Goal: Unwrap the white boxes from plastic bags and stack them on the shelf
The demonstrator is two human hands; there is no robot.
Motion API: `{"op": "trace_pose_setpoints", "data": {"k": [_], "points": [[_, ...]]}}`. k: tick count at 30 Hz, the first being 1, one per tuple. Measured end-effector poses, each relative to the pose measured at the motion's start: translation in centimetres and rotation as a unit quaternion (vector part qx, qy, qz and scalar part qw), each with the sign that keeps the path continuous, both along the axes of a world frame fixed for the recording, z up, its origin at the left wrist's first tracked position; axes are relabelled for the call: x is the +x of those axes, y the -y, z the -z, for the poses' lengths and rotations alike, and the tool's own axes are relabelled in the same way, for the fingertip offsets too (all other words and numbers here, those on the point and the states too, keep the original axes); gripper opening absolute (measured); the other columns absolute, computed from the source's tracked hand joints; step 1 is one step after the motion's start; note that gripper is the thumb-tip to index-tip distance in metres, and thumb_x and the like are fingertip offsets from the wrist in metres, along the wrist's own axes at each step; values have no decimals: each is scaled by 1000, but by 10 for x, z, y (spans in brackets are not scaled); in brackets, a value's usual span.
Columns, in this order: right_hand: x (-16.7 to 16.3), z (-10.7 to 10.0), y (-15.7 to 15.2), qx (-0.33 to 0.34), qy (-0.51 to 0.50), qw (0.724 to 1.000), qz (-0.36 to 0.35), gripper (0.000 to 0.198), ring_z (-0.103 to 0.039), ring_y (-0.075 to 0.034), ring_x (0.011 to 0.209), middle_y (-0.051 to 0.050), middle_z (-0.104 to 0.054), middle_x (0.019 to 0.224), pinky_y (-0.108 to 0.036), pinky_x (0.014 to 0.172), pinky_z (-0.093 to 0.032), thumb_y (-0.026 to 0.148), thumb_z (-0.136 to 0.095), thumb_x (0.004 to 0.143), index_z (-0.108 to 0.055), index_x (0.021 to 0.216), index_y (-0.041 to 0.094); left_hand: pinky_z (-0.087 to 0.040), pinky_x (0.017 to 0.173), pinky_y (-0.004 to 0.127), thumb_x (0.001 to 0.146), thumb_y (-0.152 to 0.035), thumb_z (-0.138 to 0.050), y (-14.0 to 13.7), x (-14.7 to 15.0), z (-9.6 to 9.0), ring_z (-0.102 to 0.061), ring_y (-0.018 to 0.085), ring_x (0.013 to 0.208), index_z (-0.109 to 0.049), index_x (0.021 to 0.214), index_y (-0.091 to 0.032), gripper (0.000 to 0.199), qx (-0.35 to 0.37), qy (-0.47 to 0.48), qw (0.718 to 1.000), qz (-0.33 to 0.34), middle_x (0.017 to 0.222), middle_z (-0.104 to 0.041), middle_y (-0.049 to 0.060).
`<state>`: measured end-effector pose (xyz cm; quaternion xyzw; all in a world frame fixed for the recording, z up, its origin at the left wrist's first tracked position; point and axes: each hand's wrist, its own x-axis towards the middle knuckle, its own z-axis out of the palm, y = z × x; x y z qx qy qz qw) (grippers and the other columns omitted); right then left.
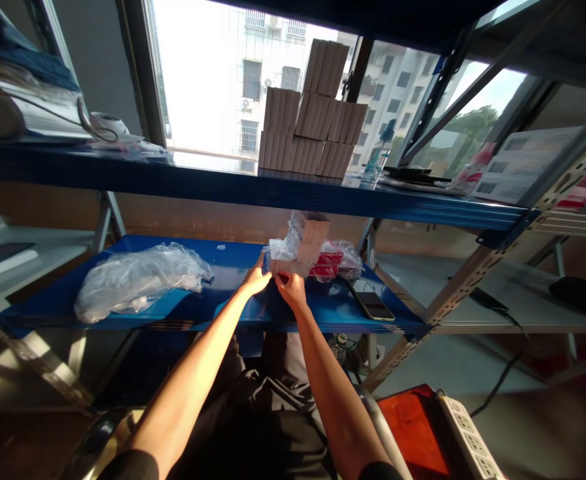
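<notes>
My left hand (pixel 257 280) is at the left end of a small, pale cardboard box (pixel 289 268) on the lower blue shelf, its index finger along the side and its thumb near the front. Close beside it, my right hand (pixel 291 289) has curled fingers pressed to the front lower edge of the same box. Behind stands another light brown box (pixel 313 240), partly covered by clear plastic wrap (pixel 296 230). To the right lie red packs (pixel 327 265) in clear plastic. The fingertips are partly hidden and the printing is too small to read.
A large clear plastic bag (pixel 140 280) lies on the left of the blue shelf (pixel 213 307). A phone (pixel 373 301) rests near its right front edge. Overhead, the upper shelf (pixel 197 187) carries stacked small boxes (pixel 310 117). A power strip (pixel 470 433) is at lower right.
</notes>
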<state>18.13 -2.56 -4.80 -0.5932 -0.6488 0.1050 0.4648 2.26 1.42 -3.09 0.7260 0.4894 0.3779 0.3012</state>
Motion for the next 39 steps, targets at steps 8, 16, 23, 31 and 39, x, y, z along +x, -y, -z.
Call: {"op": "trace_pose_setpoints", "data": {"k": [8,16,23,31,39], "points": [[-58,-6,-2,7,19,995,-102,23,-75,-22,77,-7,-81,84,-29,76,-55,31,-63,90,-81,93,19,-58,97,34,97,-20,-58,50,-90,-14,-76,24,106,-79,115,-19,28,74,-27,993,-83,114,-81,12],[-175,-31,-26,-27,71,970,-233,24,-76,-18,82,-2,-81,90,-24,78,-54,16,-70,84,-81,103,25,-52,80,32,94,-21,-58,78,-194,-27,-73,27,94,-76,92,-22,18,84,-231,934,-260,101,-78,12],[-223,-24,-24,-57,116,967,-220,12,-75,-25,90,-7,-80,97,-27,77,-53,24,-89,73,-82,82,25,-51,84,32,92,-16,-59,85,-246,-15,-69,27,101,-76,98,-22,18,60,-295,928,-218,105,-75,12],[-234,-60,-45,-37,9,976,-214,17,-77,-24,92,-8,-82,98,-30,80,-57,30,-65,93,-79,94,22,-52,90,39,95,-21,-59,99,-254,-24,-66,32,108,-77,116,-20,28,111,-337,911,-211,119,-72,15],[-189,-112,-35,53,-124,955,-264,29,-76,-18,75,-5,-77,89,-27,70,-56,31,-49,96,-73,108,19,-52,98,38,96,-9,-48,109,-214,-63,-64,28,111,-73,127,-21,41,297,-327,879,-178,124,-69,13]]}}
